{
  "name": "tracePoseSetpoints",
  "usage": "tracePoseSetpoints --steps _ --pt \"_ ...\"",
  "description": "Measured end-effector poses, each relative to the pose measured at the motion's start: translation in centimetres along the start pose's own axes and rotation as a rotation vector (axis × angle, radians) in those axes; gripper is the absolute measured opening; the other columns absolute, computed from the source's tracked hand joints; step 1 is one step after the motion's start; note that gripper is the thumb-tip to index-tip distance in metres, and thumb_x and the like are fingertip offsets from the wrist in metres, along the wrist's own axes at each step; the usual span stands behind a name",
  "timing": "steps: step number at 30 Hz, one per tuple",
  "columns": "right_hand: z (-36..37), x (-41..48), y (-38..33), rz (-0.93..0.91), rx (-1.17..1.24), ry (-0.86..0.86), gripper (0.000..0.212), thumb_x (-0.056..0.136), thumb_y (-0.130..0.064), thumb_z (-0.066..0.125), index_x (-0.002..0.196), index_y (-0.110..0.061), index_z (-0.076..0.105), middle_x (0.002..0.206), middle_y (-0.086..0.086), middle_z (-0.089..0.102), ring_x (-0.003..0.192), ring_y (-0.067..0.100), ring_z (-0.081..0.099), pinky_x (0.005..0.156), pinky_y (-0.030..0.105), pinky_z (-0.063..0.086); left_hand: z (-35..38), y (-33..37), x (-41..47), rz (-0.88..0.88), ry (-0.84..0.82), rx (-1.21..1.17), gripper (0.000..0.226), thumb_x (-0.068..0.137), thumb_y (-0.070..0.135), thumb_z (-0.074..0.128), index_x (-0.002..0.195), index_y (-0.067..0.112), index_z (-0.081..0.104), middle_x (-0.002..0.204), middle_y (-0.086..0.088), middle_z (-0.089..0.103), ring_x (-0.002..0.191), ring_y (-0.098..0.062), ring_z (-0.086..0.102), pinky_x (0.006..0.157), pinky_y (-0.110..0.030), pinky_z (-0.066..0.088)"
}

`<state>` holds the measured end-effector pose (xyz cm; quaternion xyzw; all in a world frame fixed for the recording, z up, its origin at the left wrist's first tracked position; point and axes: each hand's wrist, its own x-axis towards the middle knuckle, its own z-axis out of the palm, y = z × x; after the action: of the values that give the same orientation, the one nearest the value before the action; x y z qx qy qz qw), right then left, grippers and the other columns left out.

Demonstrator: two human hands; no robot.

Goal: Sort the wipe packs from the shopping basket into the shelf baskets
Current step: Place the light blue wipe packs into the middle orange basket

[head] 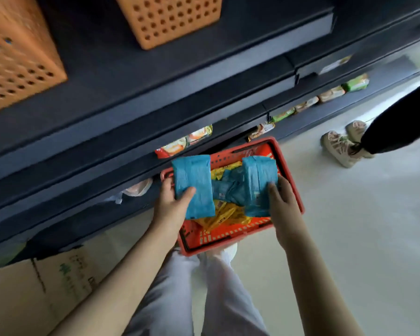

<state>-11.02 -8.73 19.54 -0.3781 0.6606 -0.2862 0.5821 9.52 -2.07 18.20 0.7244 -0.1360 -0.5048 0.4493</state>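
A shop: stocked shelves (308, 103) and a shopping basket (230, 241).

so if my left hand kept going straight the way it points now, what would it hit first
Probably the dark shelf unit. The left hand, gripping a blue wipe pack, points forward over the red shopping basket toward the shelf edge by the snack packets; the pack would touch first. Depth is unclear.

arms: two forearms (121, 275), bare from wrist down to the lower frame edge | hands: left hand (170, 202), right hand (283, 204), both bare | legs: loose pale grey-white trousers (170, 299), lower centre | feet: white shoe (229, 251) toe, just below centre
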Motion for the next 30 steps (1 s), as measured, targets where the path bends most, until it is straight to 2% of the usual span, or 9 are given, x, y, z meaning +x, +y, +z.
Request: tracePoseSetpoints --steps 4,6,9,12,16,19,23,26,30 --pt "2.0 -5.8 -6.3 -0.092 -0.065 -0.13 0.073 0.069 -0.057 0.077 0.126 -0.019 0.05 0.114 0.002 0.065 0.099 0.013 0.067 0.08 0.033 0.058 -3.0 5.6 -6.6 -0.091 0.006 -0.356 0.019 0.086 0.026 0.065 0.104 0.021 0.064 0.096 -0.005 0.068 0.081 -0.019 0.063 0.069 -0.031 0.049" --pt "3.3 -8.0 -8.8 -0.105 -0.052 -0.211 0.085 0.058 -0.054 0.084 0.127 -0.02 0.048 0.114 0.003 0.063 0.098 0.015 0.068 0.073 0.029 0.058 -4.8 7.8 -9.3 -0.094 -0.071 -0.487 0.04 0.077 0.041 0.069 0.113 0.023 0.066 0.091 0.004 0.071 0.08 -0.012 0.065 0.071 -0.029 0.048" --pt "6.0 -11.1 -12.3 -0.097 -0.011 -0.338 0.066 0.069 -0.04 0.081 0.125 -0.027 0.048 0.111 0.004 0.06 0.094 0.02 0.067 0.076 0.038 0.059 -8.5 10.4 -12.3 -0.048 -0.153 -0.564 0.04 0.071 0.046 0.072 0.104 0.026 0.064 0.066 0.011 0.065 0.055 -0.003 0.06 0.057 -0.024 0.044" --pt "9.1 -13.7 -15.0 -0.088 0.106 -0.52 0.064 0.067 -0.055 0.079 0.117 -0.021 0.056 0.094 0.001 0.058 0.072 0.013 0.055 0.062 0.031 0.046 -13.1 12.8 -13.5 -0.071 -0.298 -0.671 0.047 0.064 0.043 0.082 0.099 0.024 0.056 0.071 0.002 0.049 0.048 -0.01 0.044 0.045 -0.022 0.037" --pt "15.0 -17.0 -16.9 0.013 0.433 -0.674 0.047 0.09 -0.046 0.051 0.118 -0.012 0.067 0.116 0.013 0.066 0.092 0.024 0.063 0.082 0.035 0.043 -20.2 15.3 -14.0 -0.067 -0.354 -0.759 0.051 0.074 0.041 0.068 0.116 0.013 0.059 0.089 -0.011 0.061 0.064 -0.023 0.052 0.061 -0.033 0.039" --pt "20.0 -19.6 -16.9 0.042 0.536 -0.747 0.052 0.093 -0.047 0.04 0.134 -0.017 0.053 0.13 0.016 0.061 0.118 0.031 0.06 0.099 0.044 0.04 -25.6 16.1 -14.1 -0.055 -0.319 -0.691 0.052 0.079 0.042 0.056 0.123 0.014 0.06 0.113 -0.015 0.069 0.09 -0.032 0.065 0.08 -0.042 0.047" --pt "25.3 -22.5 -16.4 0.017 0.48 -0.737 0.042 0.097 -0.03 0.045 0.133 -0.008 0.051 0.124 0.016 0.065 0.113 0.028 0.064 0.093 0.041 0.05 -31.7 16.5 -14.1 -0.019 -0.328 -0.655 0.05 0.084 0.04 0.051 0.129 0.019 0.055 0.124 -0.015 0.066 0.116 -0.036 0.061 0.108 -0.05 0.039" --pt "27.7 -23.5 -16.6 -0.073 0.306 -0.65 0.037 0.097 -0.027 0.052 0.123 -0.002 0.058 0.114 0.019 0.069 0.1 0.029 0.067 0.084 0.042 0.052 -34.9 17.0 -13.9 -0.021 -0.262 -0.649 0.035 0.091 0.037 0.053 0.12 0.02 0.062 0.113 -0.011 0.072 0.104 -0.029 0.069 0.097 -0.047 0.048" --pt "29.7 -24.2 -18.1 -0.28 0.107 -0.59 0.028 0.094 -0.025 0.056 0.12 -0.015 0.059 0.107 0.005 0.073 0.098 0.021 0.07 0.076 0.033 0.057 -37.2 18.4 -12.9 0.021 -0.145 -0.519 0.02 0.092 0.036 0.058 0.103 0.023 0.069 0.095 -0.004 0.077 0.092 -0.022 0.071 0.076 -0.036 0.053"
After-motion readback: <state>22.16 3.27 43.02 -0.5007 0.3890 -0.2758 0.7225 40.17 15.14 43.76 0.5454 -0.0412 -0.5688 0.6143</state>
